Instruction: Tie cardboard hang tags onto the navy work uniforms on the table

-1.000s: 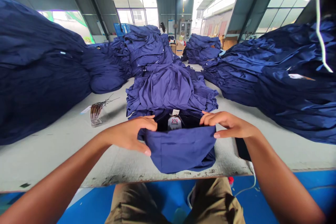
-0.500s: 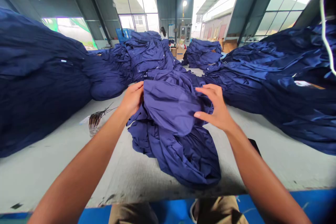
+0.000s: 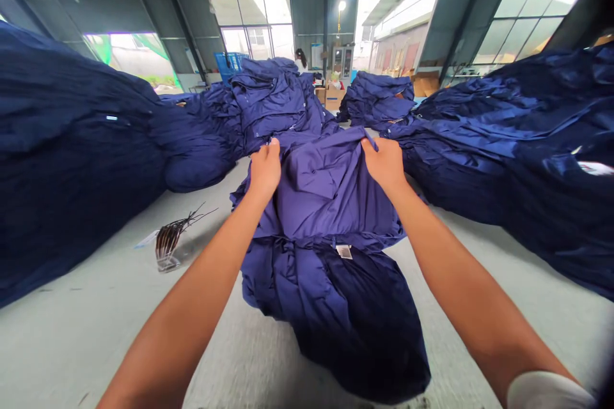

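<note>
A navy blue garment (image 3: 330,211) lies across the pale table in front of me, its near part spread toward the table's front edge. My left hand (image 3: 267,166) is closed on the garment's left side, the thumb pointing up. On the other side my right hand (image 3: 384,158) pinches a raised fold of the same cloth. The fabric between both hands is lifted and wrinkled. A small white label (image 3: 344,252) shows at the middle of the garment, below the hands. What kind of garment it is I cannot tell.
A large dark blue cloth heap (image 3: 77,166) rises on the left, another heap (image 3: 518,140) on the right. More garments (image 3: 273,96) are piled behind. A bundle of dark cords (image 3: 167,239) rests on the table (image 3: 125,319). A person (image 3: 300,61) is far back.
My right hand has gone from open beside the cloth to pinching it. Both hands moved away from me, the left also rightward. The garment is spread wider and its white label now shows.
</note>
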`<state>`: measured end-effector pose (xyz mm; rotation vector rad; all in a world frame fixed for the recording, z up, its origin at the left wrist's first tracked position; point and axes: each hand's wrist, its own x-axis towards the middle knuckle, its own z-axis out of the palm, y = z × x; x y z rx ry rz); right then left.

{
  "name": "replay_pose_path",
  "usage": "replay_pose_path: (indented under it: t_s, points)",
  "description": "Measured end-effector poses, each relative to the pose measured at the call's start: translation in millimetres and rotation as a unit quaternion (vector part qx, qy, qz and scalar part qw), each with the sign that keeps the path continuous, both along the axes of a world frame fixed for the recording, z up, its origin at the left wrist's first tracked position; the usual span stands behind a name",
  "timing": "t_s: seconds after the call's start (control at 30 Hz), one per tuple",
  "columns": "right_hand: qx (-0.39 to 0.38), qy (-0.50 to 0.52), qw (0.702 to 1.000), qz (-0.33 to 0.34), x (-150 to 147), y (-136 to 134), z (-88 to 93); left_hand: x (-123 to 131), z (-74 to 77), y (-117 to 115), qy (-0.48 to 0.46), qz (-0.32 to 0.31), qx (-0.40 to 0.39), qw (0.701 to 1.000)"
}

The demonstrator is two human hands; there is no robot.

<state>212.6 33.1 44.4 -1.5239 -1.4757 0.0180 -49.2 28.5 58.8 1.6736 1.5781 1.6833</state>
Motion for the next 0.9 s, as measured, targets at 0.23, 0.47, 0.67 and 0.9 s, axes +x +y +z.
replay_pose_path:
  t_s: [0.23,0.47,0.67,0.9]
  points:
    - [-0.180,-0.020,0.983,-0.021,-10,58,-15.2,52,-34.1,-29,0.453,-0.124,0.076,0.880]
    - [0.052,-0.222,0.971,0.074,-33,0,-21.7,47,-52.5,49,0.541,-0.062,-0.079,0.835]
    - [-0.047,-0.313,0.940,0.126,-34,11,-49.1,33,-45.1,70,0.562,-0.080,-0.030,0.823]
    - [-0.271,-0.226,0.917,0.187,-8,81,-67.2,0,-57.2,97,0.489,-0.140,-0.116,0.853]
